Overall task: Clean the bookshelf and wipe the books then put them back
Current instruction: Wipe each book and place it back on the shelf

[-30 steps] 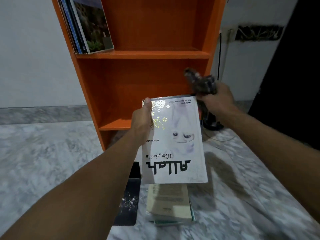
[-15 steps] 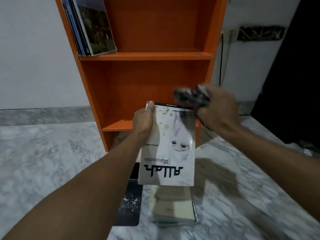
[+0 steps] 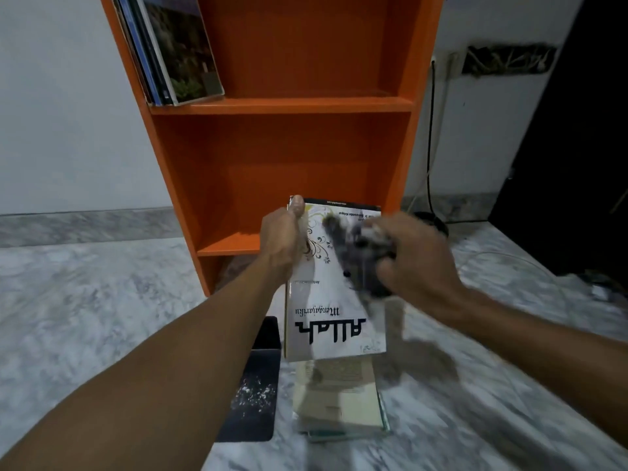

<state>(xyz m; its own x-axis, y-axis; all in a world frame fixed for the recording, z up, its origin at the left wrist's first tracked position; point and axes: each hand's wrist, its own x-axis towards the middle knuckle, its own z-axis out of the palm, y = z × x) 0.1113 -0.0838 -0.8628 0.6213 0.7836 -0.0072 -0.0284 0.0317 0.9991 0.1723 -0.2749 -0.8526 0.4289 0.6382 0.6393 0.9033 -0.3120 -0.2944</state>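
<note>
A grey-veined marble floor (image 3: 85,317) spreads across the room and meets a plain white wall (image 3: 51,113). Against that wall stands a tall orange bookshelf (image 3: 282,158); its middle compartment is bare orange board. On the shelf above, a few thin books (image 3: 176,52) lean against the left side panel, the front one showing a dark landscape cover. To the right of the bookshelf a black cable (image 3: 431,137) hangs down the wall, and further right there is a dark opening.

Two bare forearms reach in from below. Between them a white paperback (image 3: 336,321) is held up in the air in front of the bookshelf's lower compartment, its cover facing the person and its printed title upside down. Right under it on the floor lies a small stack of books (image 3: 339,399), a pale green cover on top. Just left of that stack sits a flat black tray-like thing (image 3: 255,396) dotted with white specks.

The left grip (image 3: 282,239) pinches the paperback by its left edge near the top corner, thumb on the front cover and fingers behind. The right grip (image 3: 418,263) is curled round a bunched dark grey cloth (image 3: 360,253), which lies against the upper half of the cover; both are blurred with motion.
</note>
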